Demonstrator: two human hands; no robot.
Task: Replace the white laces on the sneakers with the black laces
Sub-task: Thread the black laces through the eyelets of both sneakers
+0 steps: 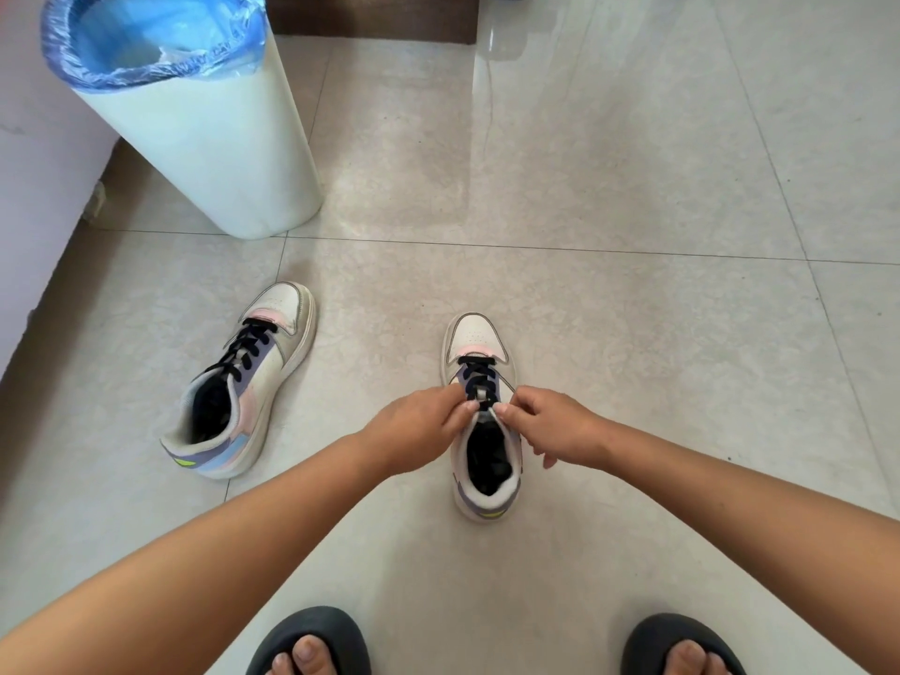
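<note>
Two white sneakers with pastel panels stand on the tiled floor. The left sneaker (243, 382) lies a little tilted, black lace (248, 345) threaded through its eyelets. The right sneaker (479, 416) points away from me, and its black lace (477, 377) crosses the lower eyelets. My left hand (419, 426) pinches the lace at the left side of the tongue. My right hand (550, 426) pinches it at the right side. My fingers hide the lace ends. No white lace is in view.
A white bin (195, 138) with a blue plastic liner stands at the back left beside a wall. My feet in dark slippers (311, 640) show at the bottom edge. A dark wooden edge (375, 17) runs along the top.
</note>
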